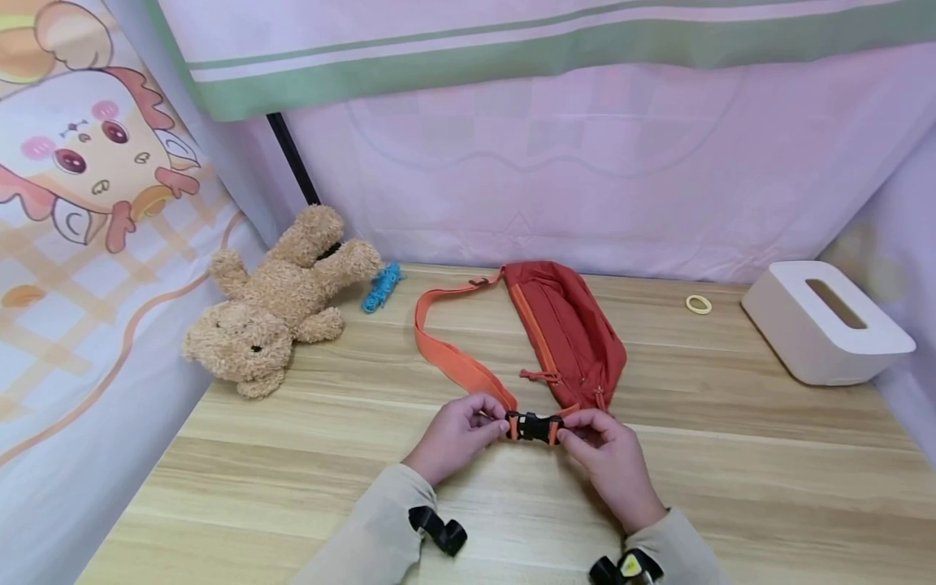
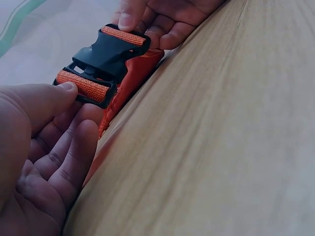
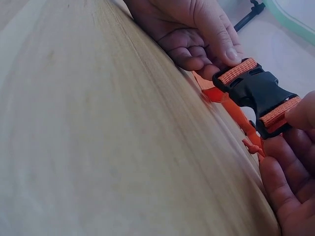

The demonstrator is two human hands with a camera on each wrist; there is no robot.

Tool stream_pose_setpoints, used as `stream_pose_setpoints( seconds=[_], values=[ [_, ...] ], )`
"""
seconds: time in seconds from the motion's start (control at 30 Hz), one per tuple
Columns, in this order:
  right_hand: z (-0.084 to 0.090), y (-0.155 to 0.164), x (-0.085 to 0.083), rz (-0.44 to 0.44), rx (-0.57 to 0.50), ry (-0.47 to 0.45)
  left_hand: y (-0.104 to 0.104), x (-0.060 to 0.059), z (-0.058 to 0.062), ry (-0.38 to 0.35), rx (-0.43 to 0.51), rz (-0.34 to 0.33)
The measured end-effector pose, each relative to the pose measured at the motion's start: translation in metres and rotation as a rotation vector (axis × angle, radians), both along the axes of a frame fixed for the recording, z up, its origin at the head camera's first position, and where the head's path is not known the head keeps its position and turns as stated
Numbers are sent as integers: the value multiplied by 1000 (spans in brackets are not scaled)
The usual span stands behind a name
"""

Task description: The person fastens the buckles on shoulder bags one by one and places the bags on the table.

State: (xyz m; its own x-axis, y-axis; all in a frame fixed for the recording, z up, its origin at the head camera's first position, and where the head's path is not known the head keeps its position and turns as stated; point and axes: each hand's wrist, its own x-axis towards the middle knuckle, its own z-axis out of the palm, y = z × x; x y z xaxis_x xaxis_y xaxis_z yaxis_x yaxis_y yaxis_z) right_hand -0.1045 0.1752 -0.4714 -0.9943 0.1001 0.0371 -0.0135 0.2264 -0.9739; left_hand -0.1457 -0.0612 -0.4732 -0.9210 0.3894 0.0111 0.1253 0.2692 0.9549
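Left hand [image 1: 455,435] and right hand [image 1: 608,451] each pinch one end of the black buckle [image 1: 535,426] on a red waist bag [image 1: 566,329]; the buckle looks already clipped together.

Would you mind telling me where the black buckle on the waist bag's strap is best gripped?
Grip the buckle at its two ends, where the orange strap loops through, coming in from left and right as the left hand and right hand do. It lies crosswise, so both ends are exposed.
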Motion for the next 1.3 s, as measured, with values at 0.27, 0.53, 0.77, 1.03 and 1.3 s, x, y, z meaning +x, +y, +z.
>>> stream_pose_setpoints(
  seconds=[0.27,0.53,0.77,1.03,1.3],
  values=[
    [0,0,1,16,30,14,0,1,0,42,-46,-6],
    [1,0,1,23,39,24,1,1,0,59,-57,-6],
    [1,0,1,31,43,29,0,1,1,52,-60,-2],
    [-2,1,0,11,36,22,1,1,3,14,-46,10],
    [-1,0,1,13,31,12,1,1,2,-12,-12,16]
  ],
)
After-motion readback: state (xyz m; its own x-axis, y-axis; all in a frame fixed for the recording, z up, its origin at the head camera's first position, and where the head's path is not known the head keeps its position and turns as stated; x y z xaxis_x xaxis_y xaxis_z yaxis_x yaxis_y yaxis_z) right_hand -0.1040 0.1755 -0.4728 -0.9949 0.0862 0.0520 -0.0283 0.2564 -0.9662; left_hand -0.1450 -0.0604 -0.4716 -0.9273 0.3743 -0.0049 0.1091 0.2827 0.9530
